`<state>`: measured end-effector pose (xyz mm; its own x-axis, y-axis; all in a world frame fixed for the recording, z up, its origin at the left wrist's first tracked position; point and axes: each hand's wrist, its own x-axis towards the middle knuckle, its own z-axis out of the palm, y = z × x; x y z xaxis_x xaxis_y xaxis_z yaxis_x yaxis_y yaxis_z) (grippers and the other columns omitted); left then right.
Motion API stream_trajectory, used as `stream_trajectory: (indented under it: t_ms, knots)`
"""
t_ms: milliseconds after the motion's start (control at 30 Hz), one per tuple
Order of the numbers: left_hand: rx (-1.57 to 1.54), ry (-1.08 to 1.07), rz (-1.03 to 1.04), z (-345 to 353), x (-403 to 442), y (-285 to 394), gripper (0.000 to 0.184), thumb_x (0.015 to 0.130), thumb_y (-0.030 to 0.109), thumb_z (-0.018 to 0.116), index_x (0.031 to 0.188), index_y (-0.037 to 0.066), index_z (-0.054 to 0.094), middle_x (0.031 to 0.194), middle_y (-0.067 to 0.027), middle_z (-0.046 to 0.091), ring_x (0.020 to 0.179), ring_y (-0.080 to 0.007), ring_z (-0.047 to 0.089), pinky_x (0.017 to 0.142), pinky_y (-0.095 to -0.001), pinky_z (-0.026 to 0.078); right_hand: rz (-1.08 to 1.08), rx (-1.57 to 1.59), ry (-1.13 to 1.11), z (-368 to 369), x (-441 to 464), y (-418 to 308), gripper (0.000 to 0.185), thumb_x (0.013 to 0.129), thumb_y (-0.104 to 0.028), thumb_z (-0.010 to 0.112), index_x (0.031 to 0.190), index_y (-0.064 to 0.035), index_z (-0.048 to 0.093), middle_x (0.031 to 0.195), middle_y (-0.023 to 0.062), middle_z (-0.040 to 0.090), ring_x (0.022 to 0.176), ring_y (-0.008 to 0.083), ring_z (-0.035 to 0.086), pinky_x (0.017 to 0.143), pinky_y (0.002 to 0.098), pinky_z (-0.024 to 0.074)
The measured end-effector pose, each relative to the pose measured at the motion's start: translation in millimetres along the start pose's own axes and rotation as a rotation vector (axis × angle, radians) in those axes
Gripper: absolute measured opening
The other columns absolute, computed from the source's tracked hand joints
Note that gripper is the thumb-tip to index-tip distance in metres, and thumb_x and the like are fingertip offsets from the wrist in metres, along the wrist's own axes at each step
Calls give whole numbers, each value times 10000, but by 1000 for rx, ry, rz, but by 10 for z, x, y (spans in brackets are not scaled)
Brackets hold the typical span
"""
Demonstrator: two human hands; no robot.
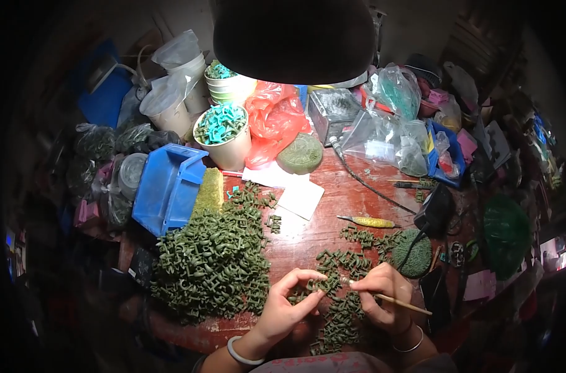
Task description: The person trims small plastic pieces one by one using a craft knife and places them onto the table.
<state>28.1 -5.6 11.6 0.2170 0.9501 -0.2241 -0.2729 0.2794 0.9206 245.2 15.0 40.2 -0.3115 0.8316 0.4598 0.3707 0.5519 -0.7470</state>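
Small, bumpy green wax-like pieces (pixel 337 320) lie between and beyond the hands, low in the frame; the left hand (pixel 293 299) pinches one, the right hand (pixel 387 296) grips a thin wooden stick (pixel 402 304). At upper middle, a white tub (pixel 224 140) holds green and bright blue bits (pixel 220 123)

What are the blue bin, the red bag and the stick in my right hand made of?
Blue bin: probably hard molded plastic, with smooth, slightly shiny walls.
Red bag: thin plastic film, glossy, crinkled and partly see-through.
Stick in your right hand: possibly wood or bamboo, from its plain tan color.
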Motion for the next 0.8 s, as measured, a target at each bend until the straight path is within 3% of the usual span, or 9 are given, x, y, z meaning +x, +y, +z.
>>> stream_trajectory:
  t_ms: [100, 200, 300, 367, 500, 667, 733, 800]
  knots:
    - [34, 12, 27, 3, -6, -24, 277, 927, 2, 692, 1196, 48, 651, 916, 5, 615, 705, -42, 588, 633, -184, 475, 4, 72, -24, 6, 4, -9, 222, 773, 68, 697, 972, -22, 734, 849, 80, 671, 755, 216, 628, 681, 315, 517]
    - [28, 13, 17, 4, -7, -33, 273, 924, 8, 698, 1191, 48, 657, 897, 15, 615, 717, -34, 583, 635, -184, 470, 22, -105, 14, 2, 5, -17, 244, 774, 71, 699, 996, -25, 736, 849, 81, 672, 756, 213, 627, 679, 311, 517]
    - [17, -12, -21, -10, 3, -42, 279, 924, 20, 705, 1198, 47, 659, 878, 25, 617, 724, -28, 579, 638, -182, 465, -26, 55, 5, 16, -11, 2, 282, 772, 72, 711, 1033, -31, 738, 859, 74, 662, 758, 214, 627, 675, 310, 517]
    - [21, -31, -43, -11, 6, -38, 286, 925, 28, 708, 1205, 45, 658, 871, 28, 620, 727, -25, 578, 639, -181, 463, -107, 115, -120, 54, -36, 29, 318, 768, 71, 728, 1067, -36, 737, 872, 65, 646, 753, 212, 624, 666, 309, 514]
    - [35, -41, -31, -10, 2, -39, 295, 927, 41, 713, 1216, 40, 654, 875, 23, 634, 721, -26, 582, 642, -179, 464, -166, -42, -80, 71, -15, -8, 353, 737, 70, 761, 1073, -35, 734, 872, 61, 628, 735, 216, 620, 654, 311, 510]
    - [9, -32, -62, -6, 13, -29, 305, 933, 41, 711, 1231, 31, 646, 875, 11, 637, 699, -46, 600, 634, -186, 485, -142, -65, -31, 73, -22, -57, 270, 776, 71, 735, 1028, -27, 731, 849, 77, 649, 744, 217, 621, 658, 320, 507]
    - [-265, -14, -159, -13, 26, -59, 366, 935, 34, 708, 1285, 3, 609, 875, -24, 657, 698, -81, 635, 637, -202, 520, -101, -80, 60, 76, -13, -48, 267, 816, 55, 738, 1069, -24, 710, 856, 91, 659, 710, 231, 635, 642, 318, 524]
    - [-333, -29, -209, -90, 62, -106, 410, 935, 37, 707, 1322, -7, 580, 899, -58, 680, 732, -98, 650, 629, -213, 533, -46, -113, 63, 60, -14, -17, 248, 842, 47, 724, 1080, -16, 700, 872, 105, 674, 719, 240, 646, 646, 320, 529]
